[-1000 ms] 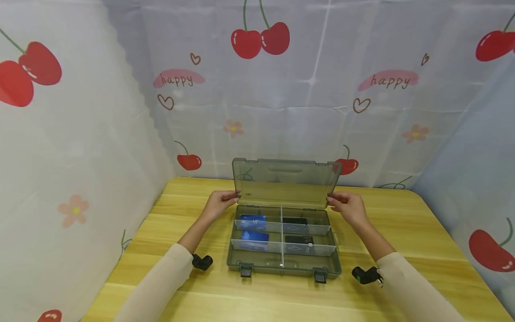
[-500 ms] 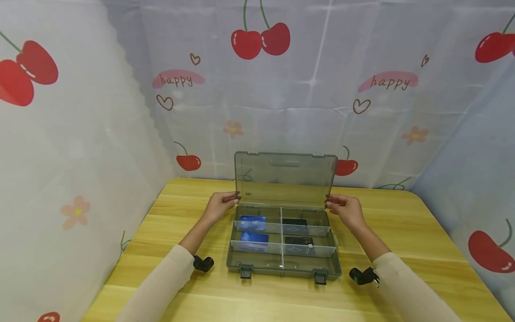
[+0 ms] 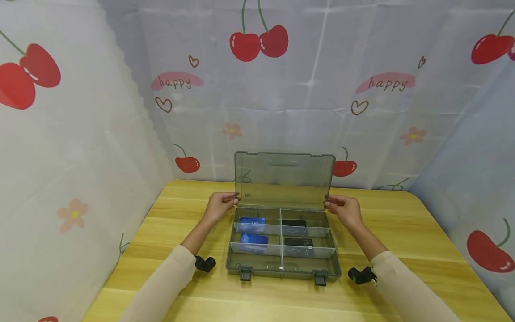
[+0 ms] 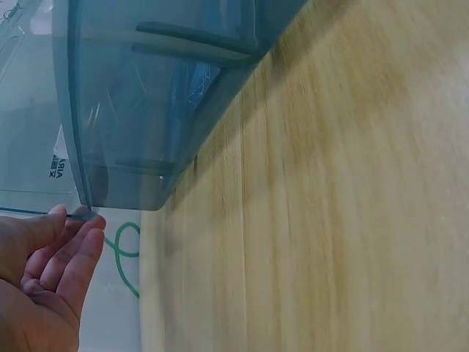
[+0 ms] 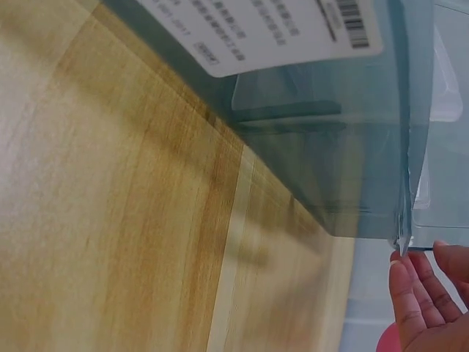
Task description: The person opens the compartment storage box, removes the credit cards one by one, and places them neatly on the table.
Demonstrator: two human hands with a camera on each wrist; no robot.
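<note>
my left hand (image 3: 219, 205) and right hand (image 3: 347, 209) pinch the raised, see-through lid (image 3: 283, 176) at its sides; the smoky rectangular box (image 3: 269, 272) lies lengthwise left-to-right, latches (image 3: 246, 273) facing me.

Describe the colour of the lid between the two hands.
The lid is see-through, smoky grey-green; the head view shows it best.

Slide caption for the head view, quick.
Left hand and right hand hold the raised lid of a divided box with blue cards and black cards inside.
</note>
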